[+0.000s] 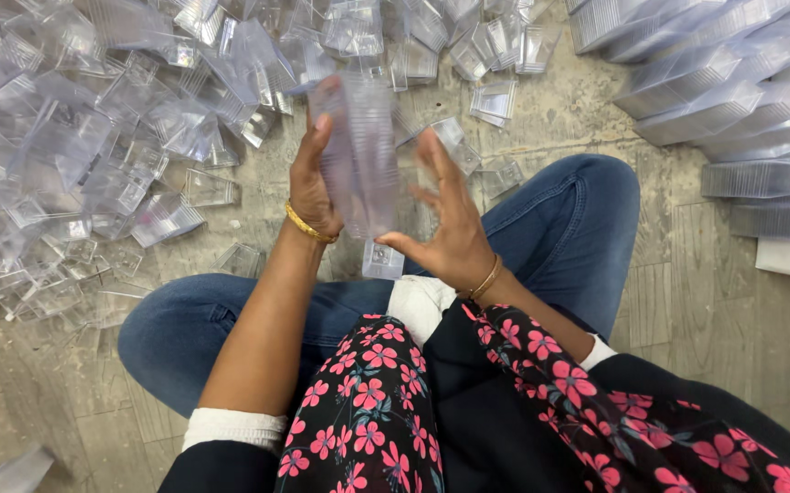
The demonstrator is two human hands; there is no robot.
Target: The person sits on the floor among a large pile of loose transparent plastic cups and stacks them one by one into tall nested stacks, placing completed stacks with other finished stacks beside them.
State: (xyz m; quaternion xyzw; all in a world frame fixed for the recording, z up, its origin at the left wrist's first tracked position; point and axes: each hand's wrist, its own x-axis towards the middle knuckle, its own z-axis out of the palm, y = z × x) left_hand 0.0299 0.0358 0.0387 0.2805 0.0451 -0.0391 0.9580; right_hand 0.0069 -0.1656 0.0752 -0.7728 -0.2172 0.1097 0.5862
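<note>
A tall stack of nested clear plastic trays (363, 155) stands upright between my hands, above my crossed legs in blue jeans. My left hand (311, 178) presses against the stack's left side, fingers pointing up. My right hand (447, 224) is at the stack's right side with fingers spread, the thumb touching the stack's lower end. Both wrists carry gold bangles. One loose clear tray (382, 260) lies on the floor just below the stack.
A big heap of loose clear trays (94, 137) covers the floor at upper left and top. Long neat stacks of the same trays (733, 100) lie at upper right. The floor (687, 301) is worn wood-pattern vinyl.
</note>
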